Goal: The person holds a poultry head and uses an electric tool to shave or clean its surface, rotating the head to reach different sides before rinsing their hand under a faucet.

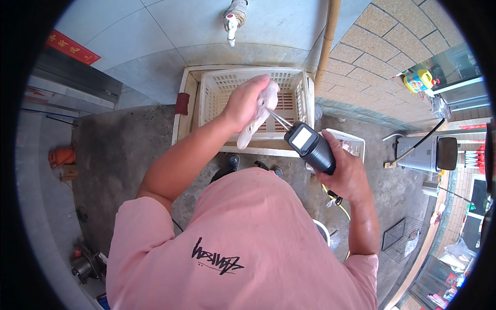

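Observation:
My left hand [247,99] grips a pale, plucked duck head [268,97] above the white plastic crate. Its bill points down and towards me, and one eye and a nostril show on the upper side. In my right hand [347,170] is a black handheld electric tweezer tool [314,149] with a ribbed grip and a white label. Its two thin metal prongs reach the duck head near the base of the bill; whether they pinch anything is too small to tell. The white slatted crate [217,85] stands inside a pale, rectangular basin [190,83] below my hands.
A wall tap [231,27] juts out above the basin, and a bamboo pole [325,46] stands at its right corner. To the right, a second white crate [354,135] holds pinkish pieces. A yellow hose [343,211] and a wire cage [403,238] lie on the concrete floor.

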The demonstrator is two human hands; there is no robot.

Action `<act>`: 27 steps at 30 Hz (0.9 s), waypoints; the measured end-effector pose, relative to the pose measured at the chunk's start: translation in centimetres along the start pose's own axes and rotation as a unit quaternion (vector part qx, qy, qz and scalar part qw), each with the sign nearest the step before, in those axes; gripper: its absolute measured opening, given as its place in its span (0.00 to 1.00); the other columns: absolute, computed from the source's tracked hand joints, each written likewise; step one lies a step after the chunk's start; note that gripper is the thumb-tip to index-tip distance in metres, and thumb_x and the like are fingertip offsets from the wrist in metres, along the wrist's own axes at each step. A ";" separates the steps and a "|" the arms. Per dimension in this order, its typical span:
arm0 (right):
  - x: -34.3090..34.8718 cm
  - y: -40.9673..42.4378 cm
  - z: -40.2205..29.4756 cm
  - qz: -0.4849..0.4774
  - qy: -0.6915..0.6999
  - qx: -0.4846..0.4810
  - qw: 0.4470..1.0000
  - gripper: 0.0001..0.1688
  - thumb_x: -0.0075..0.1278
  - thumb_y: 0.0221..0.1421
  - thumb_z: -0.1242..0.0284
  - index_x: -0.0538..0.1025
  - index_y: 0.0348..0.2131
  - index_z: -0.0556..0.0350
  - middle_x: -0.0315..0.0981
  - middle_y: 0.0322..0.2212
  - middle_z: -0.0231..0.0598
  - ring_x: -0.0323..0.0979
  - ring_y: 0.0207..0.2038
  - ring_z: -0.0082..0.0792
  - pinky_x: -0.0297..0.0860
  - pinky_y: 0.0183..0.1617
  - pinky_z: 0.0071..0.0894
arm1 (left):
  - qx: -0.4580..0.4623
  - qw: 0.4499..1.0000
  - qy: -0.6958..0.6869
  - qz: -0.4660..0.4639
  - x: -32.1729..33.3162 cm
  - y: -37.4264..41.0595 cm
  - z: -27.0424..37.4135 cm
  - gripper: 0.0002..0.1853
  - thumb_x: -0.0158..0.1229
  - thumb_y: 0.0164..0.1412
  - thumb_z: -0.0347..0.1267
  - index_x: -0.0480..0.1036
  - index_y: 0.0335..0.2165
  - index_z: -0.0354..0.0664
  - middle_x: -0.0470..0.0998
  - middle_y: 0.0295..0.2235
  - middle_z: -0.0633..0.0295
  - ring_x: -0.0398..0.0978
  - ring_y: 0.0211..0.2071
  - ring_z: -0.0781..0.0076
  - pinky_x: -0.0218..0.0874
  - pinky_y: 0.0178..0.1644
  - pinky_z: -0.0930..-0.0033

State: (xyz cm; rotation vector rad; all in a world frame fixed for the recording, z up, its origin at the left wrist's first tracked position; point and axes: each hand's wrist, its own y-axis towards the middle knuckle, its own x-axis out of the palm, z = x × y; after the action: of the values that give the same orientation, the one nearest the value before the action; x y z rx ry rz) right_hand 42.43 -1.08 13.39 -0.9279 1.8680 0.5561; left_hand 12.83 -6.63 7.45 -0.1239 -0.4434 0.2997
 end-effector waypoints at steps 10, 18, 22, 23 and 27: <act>-1.6 -0.6 -1.8 0.049 -0.094 -0.033 0.994 0.54 0.65 0.37 0.71 0.64 0.65 0.41 0.77 0.30 0.41 0.79 0.29 0.45 0.76 0.34 0.44 | 0.118 0.990 0.081 -0.016 1.3 -1.8 1.5 0.23 0.38 0.73 0.42 0.75 0.40 0.34 0.77 0.33 0.61 0.73 0.34 0.75 0.65 0.42 0.70; -2.3 -0.5 -1.5 0.072 -0.087 -0.032 0.993 0.55 0.65 0.36 0.72 0.64 0.66 0.41 0.77 0.30 0.40 0.79 0.30 0.44 0.76 0.34 0.43 | 0.117 0.984 0.130 -0.036 1.3 -1.9 2.2 0.20 0.40 0.71 0.38 0.74 0.39 0.34 0.76 0.33 0.61 0.72 0.35 0.75 0.64 0.43 0.70; -2.5 -0.6 -1.3 0.043 -0.089 -0.030 0.995 0.56 0.65 0.36 0.72 0.64 0.66 0.41 0.78 0.30 0.39 0.79 0.30 0.44 0.75 0.33 0.43 | 0.122 0.979 0.158 -0.038 2.0 -2.1 2.6 0.20 0.41 0.71 0.39 0.74 0.38 0.35 0.75 0.32 0.63 0.71 0.35 0.77 0.63 0.43 0.71; -2.5 -0.5 -1.1 0.054 -0.087 -0.034 0.994 0.56 0.65 0.36 0.72 0.64 0.66 0.41 0.77 0.30 0.38 0.79 0.29 0.44 0.75 0.33 0.43 | 0.122 0.979 0.160 -0.043 2.0 -1.8 2.5 0.20 0.41 0.71 0.39 0.74 0.38 0.35 0.75 0.32 0.63 0.71 0.34 0.77 0.63 0.42 0.71; -3.0 -0.5 -1.1 0.006 -0.121 -0.049 0.991 0.56 0.66 0.35 0.72 0.63 0.66 0.40 0.77 0.30 0.38 0.78 0.29 0.44 0.75 0.33 0.43 | 0.097 0.984 0.143 -0.053 1.9 -1.2 2.4 0.20 0.41 0.71 0.40 0.74 0.38 0.35 0.75 0.31 0.64 0.70 0.33 0.77 0.63 0.42 0.71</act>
State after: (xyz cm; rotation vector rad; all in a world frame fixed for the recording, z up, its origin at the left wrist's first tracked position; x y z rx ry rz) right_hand 43.03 -1.11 16.57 -0.8718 1.6419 0.7405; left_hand 13.73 -7.10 10.55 0.0471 -0.1335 0.2151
